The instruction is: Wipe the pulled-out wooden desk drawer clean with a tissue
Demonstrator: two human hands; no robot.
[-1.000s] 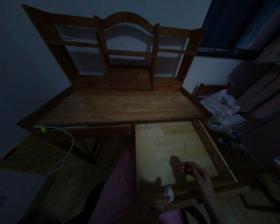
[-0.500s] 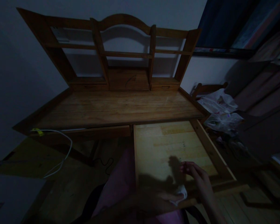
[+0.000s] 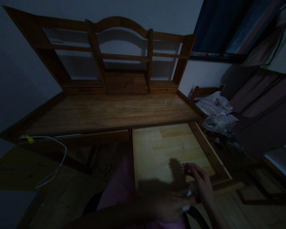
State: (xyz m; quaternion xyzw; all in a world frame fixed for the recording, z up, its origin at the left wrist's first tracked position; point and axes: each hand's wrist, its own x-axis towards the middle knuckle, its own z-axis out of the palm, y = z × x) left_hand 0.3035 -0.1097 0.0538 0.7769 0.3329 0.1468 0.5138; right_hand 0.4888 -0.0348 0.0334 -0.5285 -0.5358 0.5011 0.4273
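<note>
1. At the front edge of the open drawer [image 3: 171,149], the left hand [image 3: 166,206] is bunching a small white cloth [image 3: 187,194], mostly hidden in its grip.
2. The right hand [image 3: 200,183] is hovering just beside it over the drawer's front rail, fingers curled; whether it is touching the cloth cannot be told.
3. The cloth is looking soft, light and limp; likely best gathered in a wad, not pinched by a corner.
4. The wooden desk [image 3: 114,109] and its hutch [image 3: 105,57] are standing beyond.
5. Plastic bags [image 3: 216,114] are lying right; a white cable [image 3: 54,159] is hanging left, well apart.
</note>
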